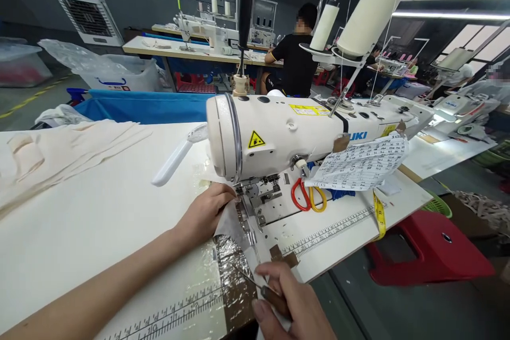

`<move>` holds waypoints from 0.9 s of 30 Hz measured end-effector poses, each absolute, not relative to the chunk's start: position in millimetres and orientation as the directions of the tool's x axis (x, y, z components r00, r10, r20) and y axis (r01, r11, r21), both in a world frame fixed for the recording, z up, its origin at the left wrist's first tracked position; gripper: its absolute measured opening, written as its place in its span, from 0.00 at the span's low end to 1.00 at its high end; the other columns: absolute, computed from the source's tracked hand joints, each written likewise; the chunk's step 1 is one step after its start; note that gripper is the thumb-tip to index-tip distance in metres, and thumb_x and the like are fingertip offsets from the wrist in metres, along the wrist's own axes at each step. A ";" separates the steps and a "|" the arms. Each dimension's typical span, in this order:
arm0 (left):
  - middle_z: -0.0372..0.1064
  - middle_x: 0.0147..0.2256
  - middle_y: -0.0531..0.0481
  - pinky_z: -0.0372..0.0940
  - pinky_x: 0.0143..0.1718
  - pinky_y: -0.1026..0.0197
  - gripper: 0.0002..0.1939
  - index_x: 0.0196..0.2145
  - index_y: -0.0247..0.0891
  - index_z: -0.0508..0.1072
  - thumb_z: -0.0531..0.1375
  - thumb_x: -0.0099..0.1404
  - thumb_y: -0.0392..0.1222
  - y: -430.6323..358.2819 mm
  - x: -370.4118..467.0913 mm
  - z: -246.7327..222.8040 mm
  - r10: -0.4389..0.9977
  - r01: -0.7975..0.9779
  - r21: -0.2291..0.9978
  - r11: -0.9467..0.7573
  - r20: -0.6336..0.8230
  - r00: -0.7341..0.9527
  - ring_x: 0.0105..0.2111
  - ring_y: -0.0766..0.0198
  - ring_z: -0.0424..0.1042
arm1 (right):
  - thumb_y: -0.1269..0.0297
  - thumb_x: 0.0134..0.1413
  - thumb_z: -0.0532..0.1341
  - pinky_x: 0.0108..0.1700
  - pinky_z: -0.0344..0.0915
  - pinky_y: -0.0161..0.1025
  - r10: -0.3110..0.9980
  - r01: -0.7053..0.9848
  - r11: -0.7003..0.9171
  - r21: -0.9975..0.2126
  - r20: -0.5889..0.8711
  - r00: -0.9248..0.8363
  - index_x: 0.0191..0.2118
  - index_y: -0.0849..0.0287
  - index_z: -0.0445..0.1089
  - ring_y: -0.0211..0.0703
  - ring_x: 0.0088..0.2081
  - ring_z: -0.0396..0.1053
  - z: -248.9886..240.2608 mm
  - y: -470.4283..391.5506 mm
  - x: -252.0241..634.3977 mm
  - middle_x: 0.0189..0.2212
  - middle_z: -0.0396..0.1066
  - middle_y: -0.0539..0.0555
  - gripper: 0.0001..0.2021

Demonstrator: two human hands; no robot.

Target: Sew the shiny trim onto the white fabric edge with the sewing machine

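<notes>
My left hand point(209, 210) is beside the needle area of a white sewing machine point(271, 133). Its fingers are bunched together at the edge of a thin white fabric piece point(231, 223), and the fingertips are partly hidden. In the lower middle, my right hand point(297, 303) is closed round the dark wooden handle of an awl point(274, 300), whose thin metal tip points up and left. A narrow white strip point(261, 260) runs from a metal folder guide point(250, 236) down past the right fingers. Brown tape point(235, 271) covers the table edge under the fabric.
Pale fabric pieces point(51, 154) lie on the left of the table. Red and yellow-handled scissors point(302, 195) lie beneath a handwritten sheet point(358, 164). A yellow tape measure point(379, 215) hangs over the right edge, near a red stool point(430, 249). A co-worker point(298, 58) sits behind.
</notes>
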State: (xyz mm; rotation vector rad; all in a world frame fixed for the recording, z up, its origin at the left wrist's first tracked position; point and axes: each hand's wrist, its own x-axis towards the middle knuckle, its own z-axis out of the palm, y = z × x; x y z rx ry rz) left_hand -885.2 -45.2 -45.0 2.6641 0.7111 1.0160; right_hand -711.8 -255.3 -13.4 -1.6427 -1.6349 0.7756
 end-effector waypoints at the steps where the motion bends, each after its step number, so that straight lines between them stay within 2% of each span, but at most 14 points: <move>1: 0.73 0.36 0.45 0.71 0.36 0.61 0.12 0.34 0.34 0.74 0.53 0.72 0.37 -43.5 -885.8 -45.1 0.503 0.347 0.365 -0.864 0.577 0.644 0.36 0.61 0.74 | 0.56 0.66 0.55 0.30 0.70 0.30 0.993 0.586 -0.010 -0.810 0.059 0.098 0.52 0.49 0.66 0.42 0.32 0.78 -14.0 -254.1 -712.7 0.34 0.78 0.51 0.12; 3: 0.74 0.36 0.46 0.71 0.35 0.63 0.11 0.33 0.35 0.74 0.55 0.71 0.39 -41.5 -886.4 -44.2 0.499 0.324 0.384 -0.864 0.582 0.642 0.36 0.62 0.75 | 0.57 0.69 0.52 0.33 0.71 0.31 0.981 0.622 -0.013 -0.783 0.109 0.158 0.51 0.48 0.65 0.42 0.36 0.78 -16.2 -247.7 -712.9 0.36 0.78 0.51 0.10; 6: 0.75 0.37 0.46 0.70 0.35 0.64 0.10 0.34 0.37 0.75 0.56 0.71 0.41 -40.7 -886.8 -41.9 0.500 0.309 0.401 -0.862 0.579 0.644 0.36 0.63 0.75 | 0.62 0.71 0.47 0.35 0.71 0.33 0.962 0.676 0.105 -0.729 0.246 0.115 0.51 0.52 0.65 0.42 0.35 0.77 -23.9 -229.0 -709.7 0.37 0.77 0.52 0.12; 11: 0.76 0.36 0.48 0.70 0.34 0.65 0.10 0.34 0.38 0.74 0.56 0.71 0.41 -40.6 -886.4 -39.6 0.527 0.316 0.433 -0.845 0.565 0.635 0.34 0.64 0.76 | 0.67 0.68 0.50 0.31 0.67 0.36 0.893 0.824 0.211 -0.526 0.446 0.056 0.55 0.60 0.66 0.46 0.33 0.78 -40.0 -196.4 -711.8 0.38 0.79 0.56 0.14; 16: 0.76 0.37 0.48 0.70 0.34 0.64 0.10 0.35 0.39 0.75 0.57 0.70 0.44 -40.8 -887.4 -38.5 0.579 0.341 0.486 -0.805 0.517 0.630 0.35 0.62 0.76 | 0.69 0.66 0.49 0.28 0.63 0.36 0.900 0.877 0.181 -0.445 0.434 0.034 0.52 0.60 0.69 0.44 0.30 0.76 -42.9 -183.0 -721.3 0.33 0.79 0.54 0.15; 23: 0.76 0.37 0.47 0.71 0.35 0.62 0.13 0.35 0.39 0.75 0.54 0.70 0.47 -40.1 -887.8 -37.6 0.643 0.397 0.532 -0.748 0.432 0.633 0.36 0.60 0.76 | 0.70 0.65 0.50 0.28 0.64 0.37 0.913 0.883 0.167 -0.439 0.408 0.030 0.53 0.60 0.68 0.45 0.32 0.77 -40.8 -180.6 -721.5 0.35 0.79 0.54 0.16; 27: 0.76 0.37 0.47 0.70 0.35 0.62 0.13 0.35 0.39 0.73 0.53 0.71 0.47 -40.5 -886.5 -36.4 0.640 0.400 0.524 -0.752 0.436 0.633 0.35 0.60 0.75 | 0.71 0.65 0.49 0.29 0.67 0.38 0.921 0.879 0.159 -0.450 0.389 0.033 0.53 0.61 0.68 0.46 0.33 0.78 -39.7 -180.6 -722.7 0.37 0.79 0.55 0.16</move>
